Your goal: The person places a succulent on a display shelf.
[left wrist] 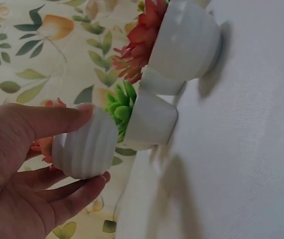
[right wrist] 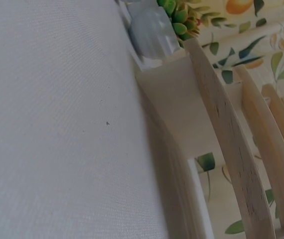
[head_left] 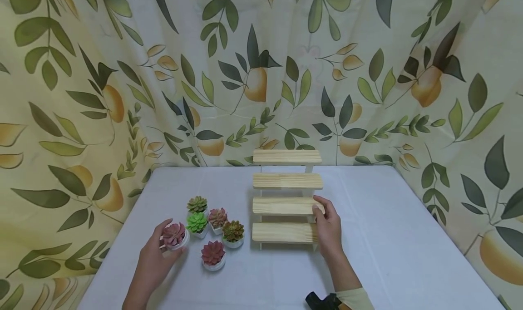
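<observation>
My left hand (head_left: 152, 265) holds a small artificial succulent with dusty-pink leaves (head_left: 174, 234) in a round white pot. In the left wrist view, thumb and fingers pinch its ribbed white pot (left wrist: 86, 145) from both sides, above the tabletop. My right hand (head_left: 329, 228) grips the right end of a step on a four-tier wooden stand (head_left: 282, 205). That hand is out of sight in the right wrist view, where the stand's planks (right wrist: 231, 144) show from the side.
Beside the stand, to its left, are several potted succulents: a bright green one (head_left: 197, 222), a dark green one (head_left: 197, 204), a pinkish one (head_left: 218, 217), a brownish-green one (head_left: 233, 231) and a red one (head_left: 213, 253). A white cloth (head_left: 392, 237) covers the table; a leaf-patterned curtain (head_left: 229, 74) hangs behind.
</observation>
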Available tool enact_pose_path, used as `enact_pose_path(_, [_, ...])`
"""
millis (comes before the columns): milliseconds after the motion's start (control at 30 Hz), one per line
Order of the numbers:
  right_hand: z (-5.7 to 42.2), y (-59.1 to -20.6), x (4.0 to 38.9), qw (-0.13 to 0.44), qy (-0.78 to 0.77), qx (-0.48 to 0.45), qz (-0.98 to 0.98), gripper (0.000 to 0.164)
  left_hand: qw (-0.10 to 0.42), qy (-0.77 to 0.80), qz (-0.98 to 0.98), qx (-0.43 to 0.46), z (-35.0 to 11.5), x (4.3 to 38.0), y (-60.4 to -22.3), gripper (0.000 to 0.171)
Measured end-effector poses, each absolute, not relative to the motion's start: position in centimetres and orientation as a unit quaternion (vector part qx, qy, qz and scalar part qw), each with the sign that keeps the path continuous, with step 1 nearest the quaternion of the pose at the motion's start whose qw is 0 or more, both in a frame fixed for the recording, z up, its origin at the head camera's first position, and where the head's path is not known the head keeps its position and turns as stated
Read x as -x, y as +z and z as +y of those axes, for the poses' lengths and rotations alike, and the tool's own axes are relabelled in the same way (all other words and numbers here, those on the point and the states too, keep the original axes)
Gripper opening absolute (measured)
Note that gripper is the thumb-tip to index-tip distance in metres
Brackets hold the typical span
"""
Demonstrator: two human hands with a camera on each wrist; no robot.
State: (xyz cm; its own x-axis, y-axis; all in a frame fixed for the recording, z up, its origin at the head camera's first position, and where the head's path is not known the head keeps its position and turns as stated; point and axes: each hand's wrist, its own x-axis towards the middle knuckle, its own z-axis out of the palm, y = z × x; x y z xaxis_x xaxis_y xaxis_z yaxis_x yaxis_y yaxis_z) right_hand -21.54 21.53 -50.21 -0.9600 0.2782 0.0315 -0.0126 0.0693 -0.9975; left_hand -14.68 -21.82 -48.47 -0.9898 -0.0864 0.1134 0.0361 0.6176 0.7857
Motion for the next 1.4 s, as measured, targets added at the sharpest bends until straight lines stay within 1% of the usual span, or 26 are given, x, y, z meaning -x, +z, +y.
enact_pose_path(300, [21.4, -49.8, 21.4, 0.112, 0.673, 0.085, -0.726, 0.039, 0.132, -0.438, -0.889, 0.018, -21.4, 15.8, -47.0, 0.081])
enact_pose_path(400, [21.4, -49.8, 21.3, 0.110, 0.673, 0.092, -0.725, 0.038, 0.143, -0.440, -0.886, 0.024, -21.0, 16.2, -46.4, 0.080])
enact_pose_path(633, [21.5, -50.1, 21.1, 0.099, 0.678, 0.100, -0.722, 0.039, 0.121, -0.478, -0.870, -0.017, -20.1, 16.4, -45.2, 0.076])
enact_pose_path(900, [21.5, -49.9, 21.3, 0.099, 0.680, 0.091, -0.721, 0.040, 0.124, -0.515, -0.847, -0.054, -18.4, 16.8, -43.8, 0.073])
enact_pose_path(1400, [21.6, -50.3, 21.4, 0.119, 0.688, 0.089, -0.710, 0.035, 0.145, -0.546, -0.825, -0.018, -14.9, 18.8, -41.9, 0.072])
